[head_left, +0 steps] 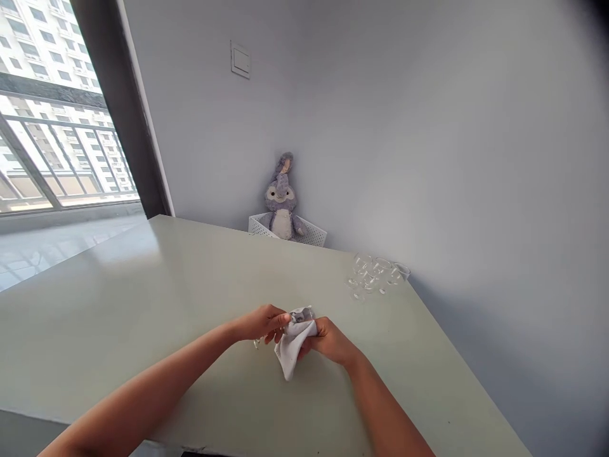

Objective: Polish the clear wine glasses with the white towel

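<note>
Near the middle of the table, my left hand point(266, 322) has its fingers closed on a clear stemmed glass point(301, 313). The rim side of the glass points right, and a bit of clear glass shows below my left fingers. My right hand point(330, 341) grips a pale grey-white cloth point(291, 348), which is wrapped against the glass, with one corner hanging down. Cloth and fingers hide much of the glass. Both hands are close together, just above the tabletop point(214, 273).
Several clear stemmed glasses point(373, 274) stand together at the table's back right edge, by the wall. Behind the table, a purple plush rabbit point(281, 206) sits in a white perforated basket point(311, 235). At left is a large window point(61, 146) with a railing outside.
</note>
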`<action>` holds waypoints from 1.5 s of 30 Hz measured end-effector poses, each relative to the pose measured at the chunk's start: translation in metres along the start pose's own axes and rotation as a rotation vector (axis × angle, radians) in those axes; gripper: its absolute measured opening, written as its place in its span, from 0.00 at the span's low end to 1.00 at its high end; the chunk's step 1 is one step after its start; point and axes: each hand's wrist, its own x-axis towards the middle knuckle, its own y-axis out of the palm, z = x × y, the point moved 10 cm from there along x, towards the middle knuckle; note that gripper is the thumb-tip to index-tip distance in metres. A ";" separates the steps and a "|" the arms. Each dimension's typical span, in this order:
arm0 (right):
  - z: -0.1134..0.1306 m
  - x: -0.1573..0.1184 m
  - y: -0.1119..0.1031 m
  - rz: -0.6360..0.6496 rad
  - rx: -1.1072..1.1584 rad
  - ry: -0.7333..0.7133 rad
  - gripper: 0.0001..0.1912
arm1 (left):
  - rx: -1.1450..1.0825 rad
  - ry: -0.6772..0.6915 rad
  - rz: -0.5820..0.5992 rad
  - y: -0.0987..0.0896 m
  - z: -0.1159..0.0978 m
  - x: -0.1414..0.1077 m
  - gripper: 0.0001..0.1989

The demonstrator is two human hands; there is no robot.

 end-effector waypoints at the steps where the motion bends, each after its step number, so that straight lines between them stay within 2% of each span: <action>1: -0.003 0.001 -0.005 -0.040 0.029 0.006 0.11 | 0.089 0.013 -0.082 -0.008 -0.005 -0.001 0.26; 4: -0.009 0.004 -0.025 -0.210 0.180 -0.026 0.15 | 0.467 0.114 -0.393 -0.033 -0.031 -0.009 0.20; 6: -0.007 0.004 -0.028 -0.239 0.248 -0.063 0.17 | 0.577 0.172 -0.446 -0.036 -0.044 -0.011 0.19; 8: 0.002 0.001 -0.022 -0.195 0.178 -0.067 0.15 | 0.512 0.140 -0.413 -0.040 -0.042 -0.009 0.20; 10: 0.017 -0.007 -0.010 -0.127 0.006 -0.053 0.12 | 0.278 0.059 -0.267 -0.039 -0.030 -0.007 0.22; 12: 0.037 -0.019 0.004 -0.050 -0.187 -0.072 0.09 | -0.067 -0.007 0.009 -0.021 -0.022 -0.008 0.23; 14: 0.056 -0.032 0.018 0.031 -0.351 -0.121 0.08 | -0.370 -0.013 0.289 0.001 -0.029 -0.019 0.25; 15: 0.062 -0.037 0.024 0.060 -0.408 -0.143 0.08 | -0.450 -0.001 0.377 0.009 -0.036 -0.025 0.26; 16: 0.065 -0.041 0.026 0.075 -0.434 -0.154 0.07 | -0.463 0.014 0.399 0.012 -0.041 -0.029 0.27; 17: 0.065 -0.043 0.026 0.071 -0.422 -0.149 0.07 | -0.408 0.028 0.347 0.010 -0.044 -0.030 0.27; 18: 0.062 -0.045 0.023 0.042 -0.375 -0.135 0.07 | -0.293 0.044 0.237 0.003 -0.045 -0.029 0.26; 21: 0.043 -0.046 0.007 -0.108 -0.146 -0.088 0.09 | 0.182 0.086 -0.212 -0.026 -0.057 -0.034 0.22; 22: 0.038 -0.046 0.003 -0.141 -0.088 -0.077 0.10 | 0.292 0.089 -0.314 -0.030 -0.062 -0.038 0.22; 23: 0.034 -0.047 0.002 -0.154 -0.060 -0.068 0.10 | 0.345 0.079 -0.367 -0.031 -0.063 -0.040 0.22; 25: 0.037 -0.051 0.007 -0.115 -0.129 -0.070 0.09 | 0.252 0.017 -0.355 -0.026 -0.054 -0.041 0.20; 26: 0.044 -0.053 0.012 -0.071 -0.215 -0.092 0.08 | 0.107 -0.023 -0.288 -0.017 -0.045 -0.039 0.20; 28: 0.063 -0.059 0.023 0.030 -0.438 -0.173 0.08 | -0.312 -0.086 -0.068 0.012 -0.034 -0.037 0.21; 30: 0.082 -0.065 0.028 0.087 -0.638 -0.261 0.12 | -0.778 -0.131 0.140 0.044 -0.035 -0.039 0.22; 31: 0.089 -0.067 0.026 0.082 -0.708 -0.292 0.14 | -0.977 -0.156 0.204 0.056 -0.037 -0.041 0.22; 33: 0.096 -0.071 0.015 0.033 -0.797 -0.321 0.16 | -1.261 -0.216 0.256 0.073 -0.040 -0.044 0.22; 35: 0.098 -0.079 -0.004 -0.061 -0.795 -0.330 0.16 | -1.379 -0.251 0.247 0.080 -0.040 -0.048 0.20; 36: 0.098 -0.085 -0.016 -0.133 -0.769 -0.332 0.15 | -1.382 -0.256 0.198 0.077 -0.037 -0.049 0.20; 38: 0.100 -0.101 -0.037 -0.294 -0.719 -0.347 0.16 | -1.305 -0.267 0.013 0.061 -0.024 -0.052 0.19; 40: 0.101 -0.113 -0.038 -0.382 -0.771 -0.360 0.18 | -1.134 -0.305 -0.191 0.041 -0.008 -0.057 0.19; 42: 0.099 -0.110 -0.015 -0.332 -0.951 -0.361 0.20 | -0.896 -0.349 -0.313 0.027 0.001 -0.061 0.19; 45: 0.091 -0.089 0.038 -0.176 -1.213 -0.420 0.27 | -0.463 -0.384 -0.340 0.022 0.000 -0.058 0.18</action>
